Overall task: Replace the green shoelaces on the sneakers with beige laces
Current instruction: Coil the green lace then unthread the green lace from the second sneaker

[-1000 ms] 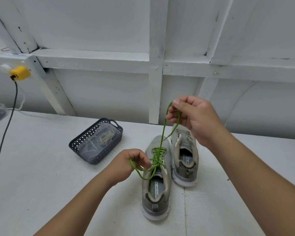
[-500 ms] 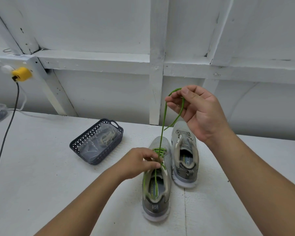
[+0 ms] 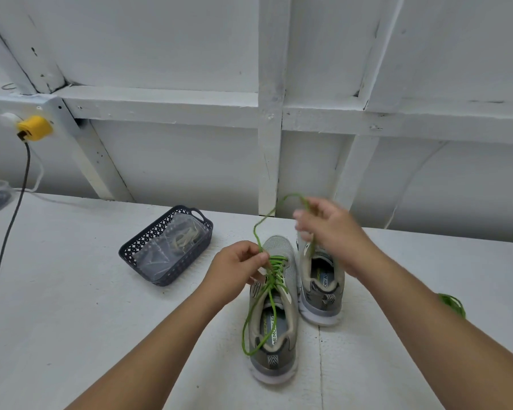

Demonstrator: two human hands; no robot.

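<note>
Two grey sneakers stand side by side on the white table, heels toward me. The left sneaker [image 3: 274,315] still carries a green lace [image 3: 274,273] through its eyelets; one end loops down over its opening. My left hand [image 3: 234,269] pinches the lace at the upper eyelets. My right hand [image 3: 328,232], blurred, holds the other end of the lace raised above the right sneaker [image 3: 320,279], which shows no lace. A loose green lace [image 3: 452,304] lies at the right, partly behind my right forearm.
A dark mesh basket [image 3: 148,247] left of the shoes holds a clear bag with beige laces [image 3: 185,236]. A black cable [image 3: 9,232] hangs from a yellow plug [image 3: 34,128] at far left. A white wall rises behind the table.
My right hand has come down and toward the shoes with the lace end, after rising. My left hand shifted onto the eyelets, and a slack loop now lies over the left sneaker's opening.
</note>
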